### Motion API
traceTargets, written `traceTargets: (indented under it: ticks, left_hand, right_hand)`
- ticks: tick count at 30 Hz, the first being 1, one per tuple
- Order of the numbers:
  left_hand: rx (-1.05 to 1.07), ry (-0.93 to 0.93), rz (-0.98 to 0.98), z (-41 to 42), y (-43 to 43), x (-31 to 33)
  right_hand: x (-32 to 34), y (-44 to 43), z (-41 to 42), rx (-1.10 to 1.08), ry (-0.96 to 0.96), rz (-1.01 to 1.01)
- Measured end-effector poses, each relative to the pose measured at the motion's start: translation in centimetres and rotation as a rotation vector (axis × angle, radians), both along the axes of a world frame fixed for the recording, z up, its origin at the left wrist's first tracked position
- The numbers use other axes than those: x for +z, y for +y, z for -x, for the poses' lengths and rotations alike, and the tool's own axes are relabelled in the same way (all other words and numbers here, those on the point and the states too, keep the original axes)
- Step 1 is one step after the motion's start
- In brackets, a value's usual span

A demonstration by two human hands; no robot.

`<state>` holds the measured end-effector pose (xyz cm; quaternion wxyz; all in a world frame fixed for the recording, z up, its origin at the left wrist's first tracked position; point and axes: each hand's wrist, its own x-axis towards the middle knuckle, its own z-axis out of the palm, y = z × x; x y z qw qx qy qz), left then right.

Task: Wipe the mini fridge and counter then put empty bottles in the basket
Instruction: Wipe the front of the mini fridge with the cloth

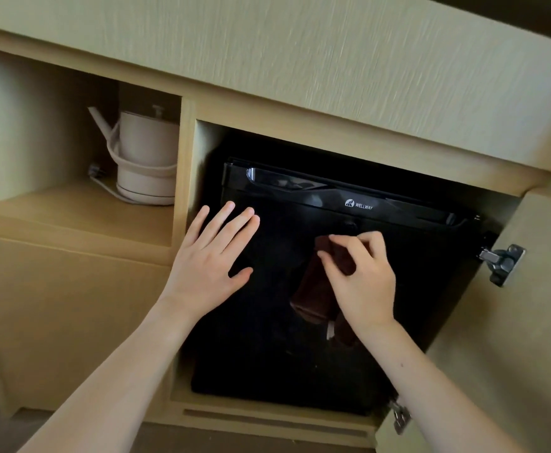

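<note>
A black mini fridge (414, 256) with its door shut stands inside a wooden cabinet bay. My left hand (208, 259) lies flat with fingers spread on the left part of the fridge door. My right hand (362, 276) pinches a dark brown cloth (313, 289) against the middle of the door; the cloth hangs down below my fingers. The wooden counter (332, 60) runs above the fridge. No bottles or basket are in view.
A cream electric kettle (146, 155) with its cord sits on an open shelf (71, 214) to the left of the fridge bay. The cabinet door (528, 322) is swung open at the right, its metal hinges (502, 263) showing.
</note>
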<state>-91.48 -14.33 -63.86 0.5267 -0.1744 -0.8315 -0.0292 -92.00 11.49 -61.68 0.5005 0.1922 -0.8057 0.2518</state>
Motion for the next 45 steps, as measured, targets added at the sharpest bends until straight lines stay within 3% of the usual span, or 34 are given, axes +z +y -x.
traceTargets:
  ticks: [11,15,23,33,39,45]
  left_hand:
    - [0.028,0.001,0.0,0.2,0.3,-0.2]
    - [0.053,-0.025,-0.001,0.4,0.4,-0.4]
    - [-0.004,0.024,0.212,1.8,5.6,2.7]
    - [-0.098,0.062,0.172,3.0,9.6,2.1]
    - [-0.146,0.056,0.151,3.0,9.9,1.6]
    - [-0.178,0.017,0.141,2.9,10.2,1.6]
  right_hand:
    - [-3.1,1.7,0.1,-0.004,0.007,-0.147]
    - [-2.4,4.5,-0.3,-0.064,-0.036,0.059]
    - [-2.9,8.5,-0.7,-0.185,-0.104,0.405]
    - [-2.2,3.5,-0.1,-0.07,-0.049,0.05]
    - [-5.1,9.9,-0.8,-0.173,-0.132,0.365]
    - [-4.0,9.4,-0.6,-0.121,-0.145,0.592]
